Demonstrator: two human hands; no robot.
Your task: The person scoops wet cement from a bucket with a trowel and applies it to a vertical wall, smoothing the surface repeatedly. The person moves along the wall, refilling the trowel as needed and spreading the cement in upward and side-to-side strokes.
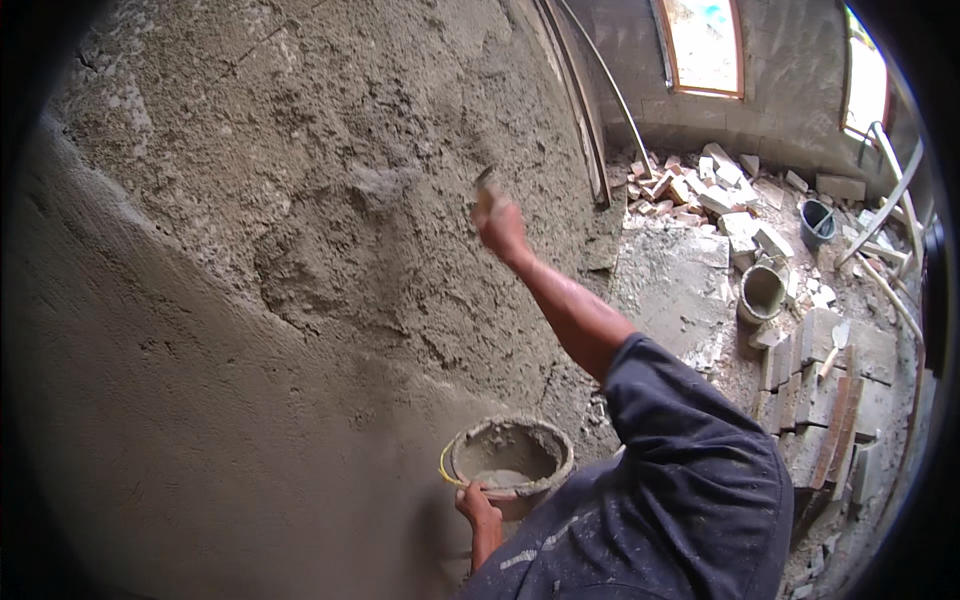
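Note:
My left hand (479,508) is closed on the rim of a mortar-crusted bucket (562,474) held against my body. Wet grey mortar (500,478) lies inside it, and a yellow handle curves along its left side. With my right arm stretched out, my right hand (502,228) is closed round the handle of a trowel (487,186), close to the wall. Motion smears the trowel, and its blade is hard to make out. Rough, lumpy mortar covers the upper part of the wall (330,240); the lower left is smoother plaster (200,420).
Broken bricks (700,190) are heaped on the floor at the far right, beside two buckets (762,292). Nearer, another trowel (834,350) lies on stacked blocks (815,395). Long poles (890,195) lean at the right edge. A board (580,95) stands along the wall's far edge.

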